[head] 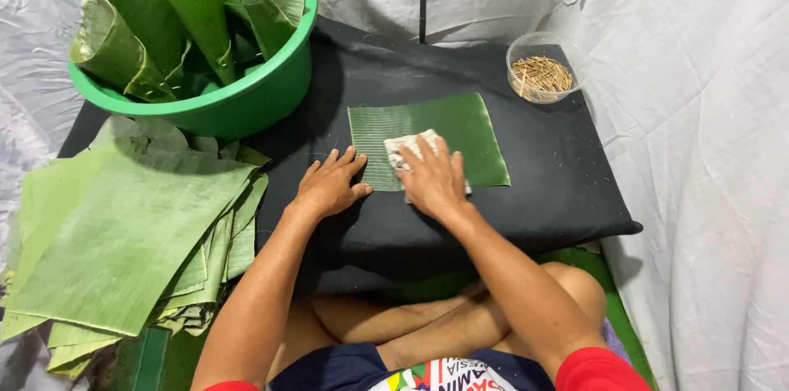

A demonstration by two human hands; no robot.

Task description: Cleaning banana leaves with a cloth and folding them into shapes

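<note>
A rectangular green banana leaf piece (460,124) lies flat on a black cloth-covered board (542,185). My right hand (433,179) presses a small whitish cloth (405,147) onto the leaf's lower left part, palm down, fingers over the cloth. My left hand (329,185) rests flat on the black surface, fingertips at the leaf's left edge, holding nothing.
A green plastic basin (263,95) with rolled and folded leaves stands at the back left. A stack of cut leaf sheets (123,235) lies at my left. A small clear bowl of thin wooden sticks (540,70) sits at the back right. White sheeting surrounds the board.
</note>
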